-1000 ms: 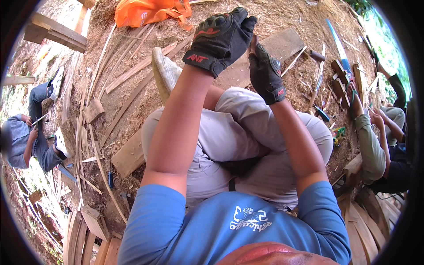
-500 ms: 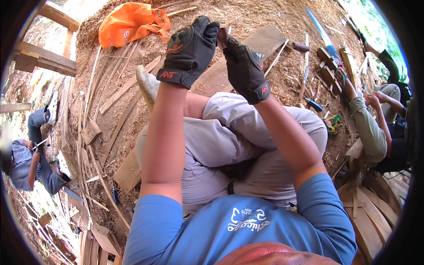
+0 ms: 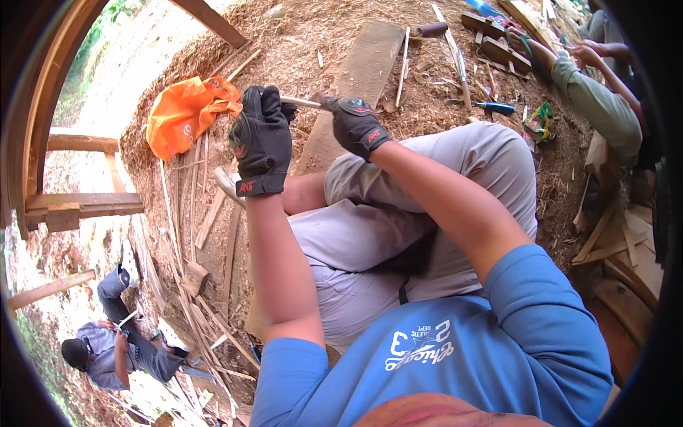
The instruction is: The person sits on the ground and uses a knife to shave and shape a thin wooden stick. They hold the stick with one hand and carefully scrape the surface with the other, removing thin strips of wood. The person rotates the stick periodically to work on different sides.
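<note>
A thin pale wooden stick (image 3: 300, 102) spans the gap between my two black-gloved hands. My left hand (image 3: 262, 139) is closed round its left part, fingers curled away from me. On the stick's right end, my right hand (image 3: 354, 127) pinches a small flat brown piece (image 3: 318, 97), perhaps sandpaper, against it. How far the stick runs on inside either glove is hidden. Below and beyond the hands lies a wide wooden board (image 3: 370, 60) on the shavings-covered ground.
An orange bag (image 3: 183, 117) lies left of my left hand. To the right are a dark cylinder (image 3: 431, 30), a blue-handled tool (image 3: 496, 108) and a wooden block frame (image 3: 504, 53). Wood strips (image 3: 188, 206) lie at left. Two people sit nearby, one on each side.
My hands have moved apart, baring the stick between them; the right hand has shifted lower. The whole view has turned, so the surroundings sit differently in it.
</note>
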`<state>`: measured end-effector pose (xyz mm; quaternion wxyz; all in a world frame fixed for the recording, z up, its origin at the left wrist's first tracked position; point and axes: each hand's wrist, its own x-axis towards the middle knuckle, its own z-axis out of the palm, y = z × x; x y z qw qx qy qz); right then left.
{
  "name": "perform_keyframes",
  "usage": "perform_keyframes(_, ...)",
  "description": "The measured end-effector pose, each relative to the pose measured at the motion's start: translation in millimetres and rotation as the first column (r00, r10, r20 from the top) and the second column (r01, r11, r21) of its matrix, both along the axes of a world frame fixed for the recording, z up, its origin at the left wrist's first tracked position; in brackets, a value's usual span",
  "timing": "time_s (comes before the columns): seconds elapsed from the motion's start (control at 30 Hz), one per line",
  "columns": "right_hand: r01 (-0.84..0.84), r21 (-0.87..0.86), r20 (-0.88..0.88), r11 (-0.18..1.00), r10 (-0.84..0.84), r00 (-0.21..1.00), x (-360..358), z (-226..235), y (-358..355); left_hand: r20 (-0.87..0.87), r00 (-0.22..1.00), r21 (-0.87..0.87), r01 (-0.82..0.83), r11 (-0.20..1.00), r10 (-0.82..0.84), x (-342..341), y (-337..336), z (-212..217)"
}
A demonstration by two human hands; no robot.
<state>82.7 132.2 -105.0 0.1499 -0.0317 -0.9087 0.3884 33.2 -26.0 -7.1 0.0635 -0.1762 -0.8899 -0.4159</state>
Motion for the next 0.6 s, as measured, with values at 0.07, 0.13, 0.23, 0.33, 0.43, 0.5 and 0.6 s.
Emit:
perform_keyframes(0.07, -0.037, -0.030, -0.066, 0.999, 0.035, 0.997, -1.1, 39.2, -20.1, -0.080, 0.996, -0.065, -0.038, 0.997, 0.033, 2.6, -1.6, 12.0)
perform_keyframes(0.13, -0.061, -0.090, -0.301, 0.994, 0.031, 0.953, -1.3, 50.5, -27.3, -0.197, 0.980, -0.188, -0.056, 0.981, 0.019, -0.3, -5.1, 9.6)
perform_keyframes(0.23, 0.039, -0.043, -0.076, 0.998, -0.042, 0.996, 1.6, -13.7, 1.4, -0.142, 0.990, -0.079, 0.006, 0.997, -0.017, 9.0, 5.6, 12.1)
perform_keyframes(0.33, 0.032, -0.020, -0.003, 0.999, -0.032, 0.999, -3.8, 4.3, -3.9, -0.172, 0.985, -0.076, 0.007, 0.997, -0.020, 9.9, 2.2, 16.4)
perform_keyframes(0.43, -0.120, -0.037, -0.048, 0.992, 0.119, 0.992, 4.7, 98.1, -43.2, -0.227, 0.971, -0.211, -0.119, 0.970, 0.070, 7.1, -19.3, 6.8)
perform_keyframes(0.5, -0.001, -0.050, -0.247, 0.999, -0.012, 0.969, 2.4, 50.8, -39.7, -0.310, 0.949, -0.303, -0.159, 0.940, 0.060, 1.9, -11.1, 8.7)
perform_keyframes(0.6, 0.083, -0.042, -0.097, 0.996, -0.086, 0.992, 0.9, -12.7, -8.3, 0.133, 0.988, 0.085, -0.092, 0.992, 0.080, 8.3, 2.8, 13.7)
